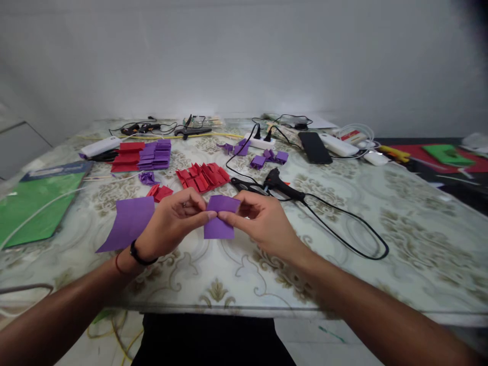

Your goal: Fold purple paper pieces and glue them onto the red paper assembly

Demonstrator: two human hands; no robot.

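Purple paper piece (219, 219) held just above table (381, 223), pinched at mid-height btwn left hand (171, 221) & right hand (261, 221), both closed on it; top portion bent over, fold prob. begun, not finished; red folded pieces (203, 176) & purple stack (155, 155) lie done behind; flat purple sheet (127, 222) untouched at left; long axis runs near–far, folded edge pointing away from wearer.

you have bare table (419, 229) to your right past the black cord loop (354, 234), while the purple sheet (127, 222), red folded pieces (203, 176) and glue gun (282, 185) crowd left and ahead.
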